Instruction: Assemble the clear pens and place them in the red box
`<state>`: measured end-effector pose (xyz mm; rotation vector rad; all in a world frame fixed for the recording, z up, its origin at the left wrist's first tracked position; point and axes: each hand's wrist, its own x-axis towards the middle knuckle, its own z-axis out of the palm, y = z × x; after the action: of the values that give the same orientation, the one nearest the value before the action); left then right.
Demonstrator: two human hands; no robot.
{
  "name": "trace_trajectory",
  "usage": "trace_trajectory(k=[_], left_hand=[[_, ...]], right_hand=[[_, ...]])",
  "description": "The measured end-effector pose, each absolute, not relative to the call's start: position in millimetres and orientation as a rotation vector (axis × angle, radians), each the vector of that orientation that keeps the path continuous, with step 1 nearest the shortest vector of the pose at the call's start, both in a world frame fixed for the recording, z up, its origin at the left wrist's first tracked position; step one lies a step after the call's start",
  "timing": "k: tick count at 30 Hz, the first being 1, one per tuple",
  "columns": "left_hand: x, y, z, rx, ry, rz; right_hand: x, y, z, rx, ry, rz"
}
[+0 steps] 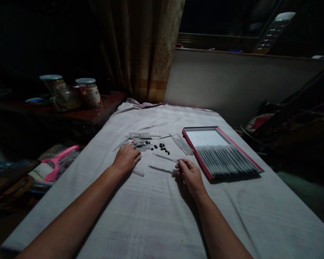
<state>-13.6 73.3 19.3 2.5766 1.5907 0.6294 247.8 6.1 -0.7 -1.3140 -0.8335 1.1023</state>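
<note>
My right hand (191,173) is closed on a thin clear pen tube (165,157) that points left and away, held just above the white cloth. My left hand (126,157) rests knuckles-up on the cloth with fingers curled at the near edge of a loose pile of clear tubes and refills (142,138); what its fingers hold is hidden. A short tube (138,173) lies by its wrist. Several small black caps (162,148) are scattered between the hands. A red-edged tray (202,162) to the right holds a row of pens (226,160).
A white cloth covers the table (151,216). A small bundle of tubes (182,144) lies beside the tray. Two lidded jars (72,92) stand on a dark shelf at left. A pink tool (56,163) lies lower left. A curtain (145,50) hangs behind.
</note>
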Motion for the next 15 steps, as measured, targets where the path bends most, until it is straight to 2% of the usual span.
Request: trace_trajectory(k=[6, 11, 12, 15], left_hand=[[-1.4, 82.4, 26.8, 2.462, 1.516, 0.735], [14.2, 59.3, 25.8, 2.201, 1.476, 0.892], [18.5, 52.7, 23.9, 2.091, 1.458, 0.940], [30.6, 36.2, 19.3, 1.248, 1.228, 1.149]], right_hand=[[251.4, 7.0, 2.1, -1.276, -0.762, 1.128], [255.3, 7.3, 5.8, -1.226, -0.677, 1.188], [255.1, 6.9, 6.6, -1.224, -0.660, 1.203], [253.0, 4.8, 8.9, -1.240, -0.631, 1.237]])
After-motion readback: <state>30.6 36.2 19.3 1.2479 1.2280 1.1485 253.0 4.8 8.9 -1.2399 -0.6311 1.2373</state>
